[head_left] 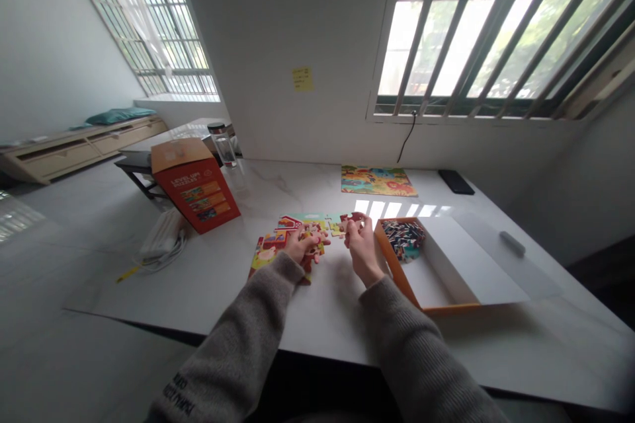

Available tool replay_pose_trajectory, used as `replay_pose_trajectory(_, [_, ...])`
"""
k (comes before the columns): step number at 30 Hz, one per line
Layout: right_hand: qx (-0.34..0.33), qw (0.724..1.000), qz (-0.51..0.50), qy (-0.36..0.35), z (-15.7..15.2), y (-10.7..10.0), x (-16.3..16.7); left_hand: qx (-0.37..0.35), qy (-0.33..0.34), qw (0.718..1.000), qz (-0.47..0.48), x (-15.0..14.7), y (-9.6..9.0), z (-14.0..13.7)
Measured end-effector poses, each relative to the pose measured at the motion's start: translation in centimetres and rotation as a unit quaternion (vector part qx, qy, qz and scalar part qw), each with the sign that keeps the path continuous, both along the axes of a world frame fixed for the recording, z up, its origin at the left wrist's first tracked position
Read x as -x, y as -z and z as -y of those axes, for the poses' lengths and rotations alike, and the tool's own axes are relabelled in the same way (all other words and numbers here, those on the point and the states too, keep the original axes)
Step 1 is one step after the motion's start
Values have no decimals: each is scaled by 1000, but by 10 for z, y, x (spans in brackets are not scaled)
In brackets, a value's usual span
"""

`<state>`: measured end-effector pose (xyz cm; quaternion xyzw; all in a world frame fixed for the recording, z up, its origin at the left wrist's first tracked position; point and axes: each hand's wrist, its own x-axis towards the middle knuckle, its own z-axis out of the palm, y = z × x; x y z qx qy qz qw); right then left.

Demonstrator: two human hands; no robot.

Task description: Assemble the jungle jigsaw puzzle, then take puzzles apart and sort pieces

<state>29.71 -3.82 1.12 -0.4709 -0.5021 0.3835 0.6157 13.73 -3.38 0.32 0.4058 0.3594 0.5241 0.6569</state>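
The left hand [296, 248], fingers curled, clutches loose jigsaw pieces [316, 248] over the farm jigsaw [264, 255], nine o'clock from the right hand [366, 250], whose fingertips pinch a maroon piece [354, 217]; overcrowding could spill the clutch

From my remote seat I can read "LEVEL UP! PUZZLES" on the red box [218, 203] at the left of the bench [325, 320]. The yellow note [302, 79] on the far wall [297, 13] carries lines of writing (too small for me to make out). Dark lettering [179, 394] marks the near left sleeve [243, 324], but I can't read it reliably.
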Motion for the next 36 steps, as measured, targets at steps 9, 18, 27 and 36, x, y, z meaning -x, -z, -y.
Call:
replay_pose_trajectory(9, [-88,955,279,-53,14,2,24,30,75,995,55,-6,-2,3])
replay_pose_trajectory(18, [105,957,-79,-257,16,7,24,-120,-136,975,-126,3,-9,5])
replay_pose_trajectory(27, [101,939,-201,-261,42,3,29,-149,43,979,-136,-4,-8,17])
replay_pose_trajectory(36, [-12,983,156,-98,111,-60,-57,-264,70,948,-162,-5,4,15])
